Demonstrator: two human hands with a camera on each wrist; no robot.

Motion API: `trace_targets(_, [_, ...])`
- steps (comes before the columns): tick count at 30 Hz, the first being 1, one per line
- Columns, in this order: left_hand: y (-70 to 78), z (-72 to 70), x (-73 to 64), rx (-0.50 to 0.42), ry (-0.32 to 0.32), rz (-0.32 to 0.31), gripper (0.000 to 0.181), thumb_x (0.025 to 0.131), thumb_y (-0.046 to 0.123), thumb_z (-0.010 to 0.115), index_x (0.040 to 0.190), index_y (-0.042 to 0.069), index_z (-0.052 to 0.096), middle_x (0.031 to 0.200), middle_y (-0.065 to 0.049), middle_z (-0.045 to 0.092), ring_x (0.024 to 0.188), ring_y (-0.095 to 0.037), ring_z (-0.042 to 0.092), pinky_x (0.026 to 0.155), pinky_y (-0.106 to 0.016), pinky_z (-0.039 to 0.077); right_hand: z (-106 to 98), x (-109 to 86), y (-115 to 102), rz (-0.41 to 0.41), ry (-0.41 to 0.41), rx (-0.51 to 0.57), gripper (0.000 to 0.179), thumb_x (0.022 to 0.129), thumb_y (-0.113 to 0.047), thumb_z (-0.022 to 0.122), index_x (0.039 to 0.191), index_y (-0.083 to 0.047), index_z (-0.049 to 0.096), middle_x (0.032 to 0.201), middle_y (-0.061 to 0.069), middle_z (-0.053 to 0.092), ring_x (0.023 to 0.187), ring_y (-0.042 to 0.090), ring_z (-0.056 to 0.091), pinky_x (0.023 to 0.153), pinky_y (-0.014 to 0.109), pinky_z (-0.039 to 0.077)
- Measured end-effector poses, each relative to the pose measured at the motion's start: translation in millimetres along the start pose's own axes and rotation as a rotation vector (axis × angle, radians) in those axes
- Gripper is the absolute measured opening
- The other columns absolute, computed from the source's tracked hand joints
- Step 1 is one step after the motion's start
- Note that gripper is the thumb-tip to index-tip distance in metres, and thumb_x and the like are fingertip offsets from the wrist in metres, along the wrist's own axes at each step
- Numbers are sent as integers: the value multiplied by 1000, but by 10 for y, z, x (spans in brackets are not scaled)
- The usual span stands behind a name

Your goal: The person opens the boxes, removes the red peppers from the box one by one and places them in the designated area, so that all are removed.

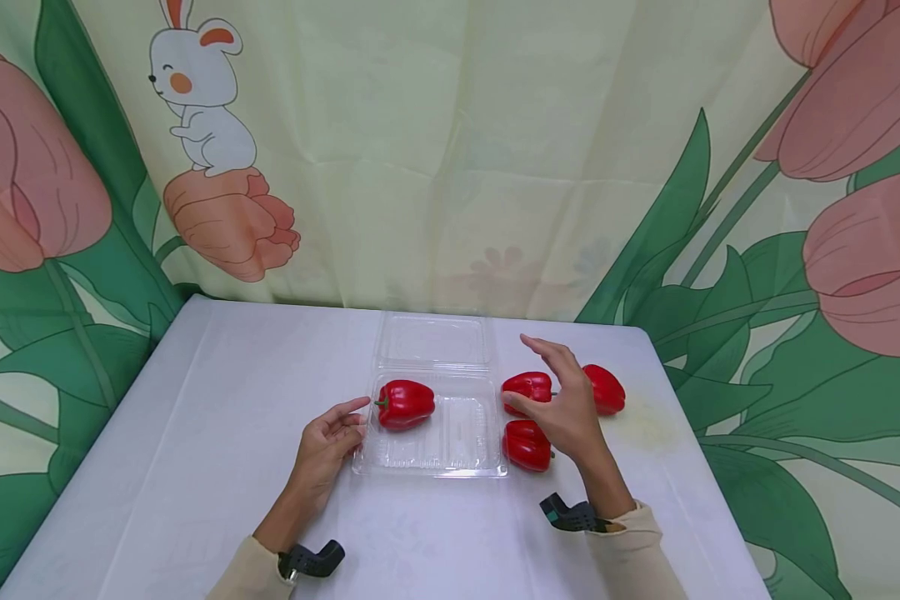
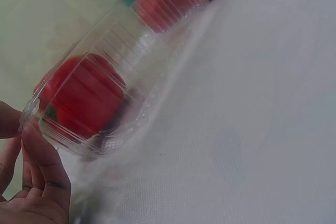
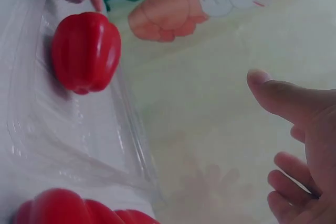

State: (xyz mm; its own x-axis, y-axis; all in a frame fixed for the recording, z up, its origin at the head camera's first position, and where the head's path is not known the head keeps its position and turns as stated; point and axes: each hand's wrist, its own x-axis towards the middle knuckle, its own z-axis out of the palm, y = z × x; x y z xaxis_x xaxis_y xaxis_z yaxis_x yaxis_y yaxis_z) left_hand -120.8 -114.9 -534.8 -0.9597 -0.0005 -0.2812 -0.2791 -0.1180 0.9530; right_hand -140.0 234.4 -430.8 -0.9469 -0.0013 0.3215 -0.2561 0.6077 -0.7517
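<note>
A clear plastic clamshell container (image 1: 465, 432) lies opened on the table, its lid (image 1: 435, 340) folded back away from me. One red bell pepper (image 1: 407, 405) rests in the left part of its base, green stem pointing left. At the container's left edge, my left hand (image 1: 328, 446) pinches the rim between thumb and fingers, as the left wrist view shows. My right hand (image 1: 572, 417) hovers with thumb and fingers spread, holding nothing. Below or beside it, right of the container, lie a red bell pepper (image 1: 528, 383), a nearer one (image 1: 527, 446) and a farther-right one (image 1: 605, 389), partly hidden by the hand.
A white cloth covers the table (image 1: 217, 433). Behind its far edge hangs a curtain (image 1: 420, 167) printed with tulips and a rabbit. Black wrist-worn cameras sit on the left wrist (image 1: 311, 560) and the right wrist (image 1: 570, 512).
</note>
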Motion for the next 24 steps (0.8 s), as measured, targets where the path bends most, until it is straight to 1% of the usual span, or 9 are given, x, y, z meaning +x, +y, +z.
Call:
trace_targets(5, [-5, 7, 3, -2, 2, -3, 45, 100, 3, 70, 144, 12, 64, 119, -12, 61, 94, -16, 62, 79, -18, 59, 101, -33, -52, 10, -7, 17, 98, 69, -20, 100, 155, -33, 54, 156, 5, 53, 144, 32, 51, 96, 63, 60])
trace_targets(10, [-10, 10, 0, -4, 3, -3, 45, 100, 3, 70, 144, 12, 64, 121, -12, 60, 95, -17, 62, 79, -18, 59, 210, -60, -88, -8, -29, 32, 95, 71, -22, 99, 155, -31, 54, 156, 5, 54, 143, 31, 51, 96, 63, 60])
trace_targets(17, [-4, 12, -2, 4, 2, -7, 45, 101, 3, 70, 144, 13, 64, 121, -13, 60, 95, -17, 62, 80, -18, 59, 399, -100, -106, -25, -66, 46, 89, 74, -26, 98, 153, -34, 56, 154, 4, 55, 143, 29, 52, 102, 63, 57])
trace_targets(24, [4, 3, -5, 0, -4, -10, 45, 101, 4, 70, 144, 13, 64, 121, -12, 60, 96, -18, 62, 79, -18, 59, 548, -126, -174, -33, -83, 78, 87, 73, -26, 98, 151, -35, 59, 150, 2, 57, 140, 28, 55, 104, 61, 57])
